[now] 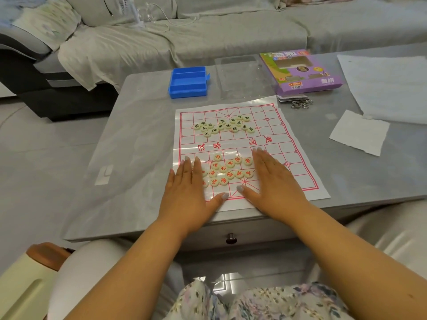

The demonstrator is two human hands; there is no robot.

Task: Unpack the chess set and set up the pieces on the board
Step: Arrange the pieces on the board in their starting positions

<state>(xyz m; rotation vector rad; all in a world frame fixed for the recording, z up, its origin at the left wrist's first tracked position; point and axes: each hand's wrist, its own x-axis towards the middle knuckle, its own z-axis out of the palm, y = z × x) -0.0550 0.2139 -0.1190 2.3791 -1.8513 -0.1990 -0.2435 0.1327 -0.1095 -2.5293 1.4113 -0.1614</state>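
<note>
Now, hands: left hand [188,181] and right hand [273,179] flat on the board, fingers straight and together, thumbs angled inward, gripping nothing.
Board: thin printed sheet [240,144] with red grid, centre of frame, spread on the grey table [143,125]; looks soft and glossy, likely to slide or wrinkle under a push.
Red pieces: loose cluster of pale discs with red characters [227,169], lower centre of the sheet, corralled between both palms; a few touching the left hand's fingers.
Black pieces: second cluster of discs with dark characters [225,125], upper part of the sheet, untouched, well apart from both hands.
Handling: small, light, smooth discs; probably slippery on the glossy sheet, easy to scatter. Best taken one at a time, pinched at the rim between thumb and forefinger, face kept up.
Pose: both forearms reaching in from the bottom of the frame, wrists low, palms down, hands forming a funnel open toward the far side.
Progress: unpacking looks done; no piece yet on its starting point, by the look of it.
Blue case: open, appearing empty [188,82], upper centre, beyond the sheet.
Packaging: clear tray [240,75] beside the purple box [305,72], upper right.
Extras: metal rings [301,103] just beyond the sheet's upper right corner; white papers [360,132] at right.
Risk: pressing on the sheet may shift it and jostle both clusters.
</note>
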